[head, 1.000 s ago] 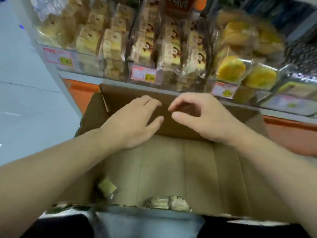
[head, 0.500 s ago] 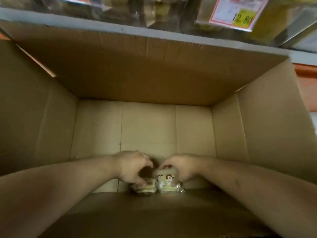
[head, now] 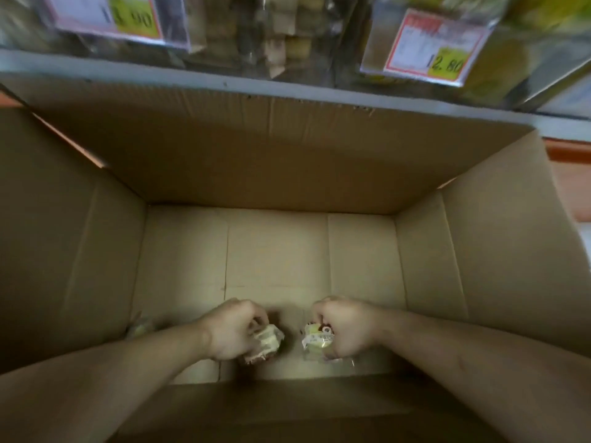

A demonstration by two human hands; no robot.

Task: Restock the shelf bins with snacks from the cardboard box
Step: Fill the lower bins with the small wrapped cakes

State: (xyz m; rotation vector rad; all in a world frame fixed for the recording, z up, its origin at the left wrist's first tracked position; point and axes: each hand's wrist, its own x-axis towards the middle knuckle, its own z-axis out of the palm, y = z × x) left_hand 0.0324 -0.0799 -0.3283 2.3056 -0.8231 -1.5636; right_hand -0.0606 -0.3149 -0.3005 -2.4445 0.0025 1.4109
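Both my arms reach down into a large open cardboard box (head: 287, 251). Near its front wall, my left hand (head: 232, 329) grips a small wrapped snack cake (head: 268, 340) with its fingers curled over it. My right hand (head: 343, 327) grips a second wrapped snack cake (head: 315, 338), pale yellow with a printed label. The two packets sit a short gap apart, just above the box floor. A third pale packet (head: 140, 327) lies in the front left corner, partly hidden by my left forearm.
The shelf edge (head: 287, 87) runs just beyond the box's far wall. Above it are clear bins of wrapped snacks (head: 281, 36) with price tags (head: 428, 49). The rest of the box floor is bare cardboard.
From above the box, both hands dropped to its floor and closed on the two packets. Since half a second ago the hands have drawn apart, each with one packet.
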